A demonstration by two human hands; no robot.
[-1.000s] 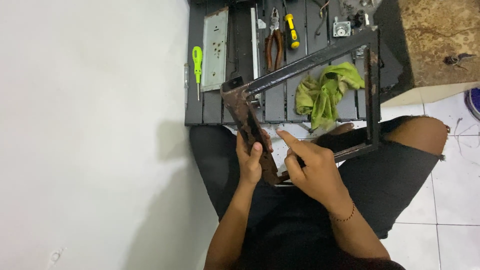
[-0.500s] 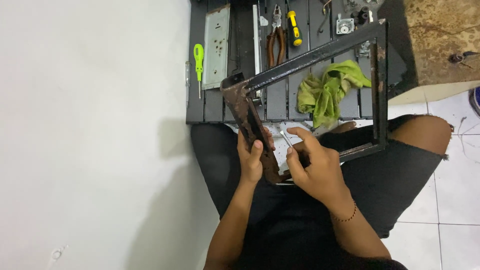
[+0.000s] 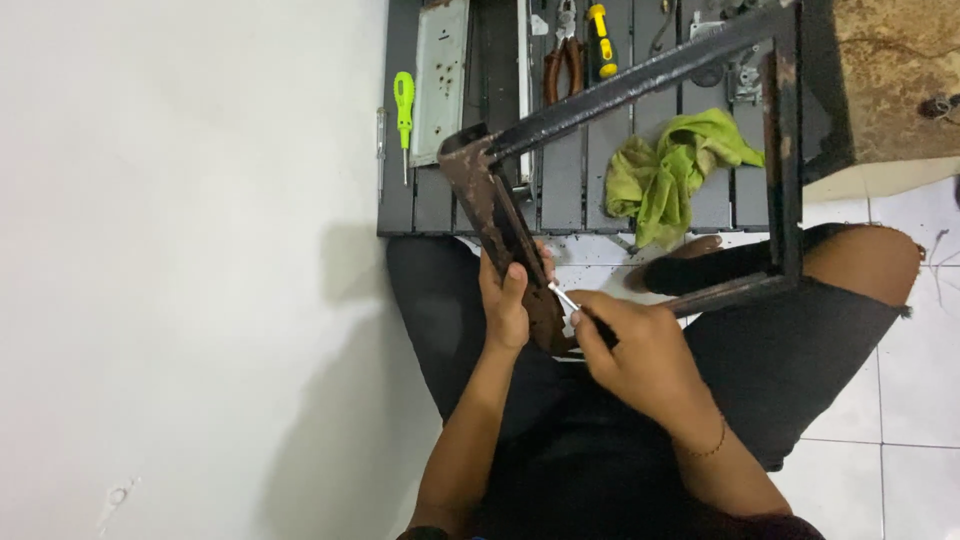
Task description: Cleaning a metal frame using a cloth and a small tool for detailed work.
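A rusty dark metal frame [image 3: 640,82], rectangular, rests tilted across my lap. My left hand [image 3: 508,300] grips its near-left bar [image 3: 495,205], thumb up along the rusty face. My right hand [image 3: 640,350] is closed around a thin tool with a dark handle and a bright metal shaft [image 3: 562,297]. The shaft's tip points at the bar just beside my left thumb. Whether the tip touches the frame I cannot tell.
A dark slatted board [image 3: 570,180] lies ahead with a green rag [image 3: 670,170], a green screwdriver [image 3: 404,105], a grey metal plate [image 3: 442,75], pliers [image 3: 562,55], a yellow-handled tool [image 3: 600,40]. White wall at left; a brown stone-topped block [image 3: 890,70] at right; white tiles.
The frame has been pulled nearer and tilted. My right hand went from a pointing finger on the bar to a closed grip on the thin tool, aimed at the bar.
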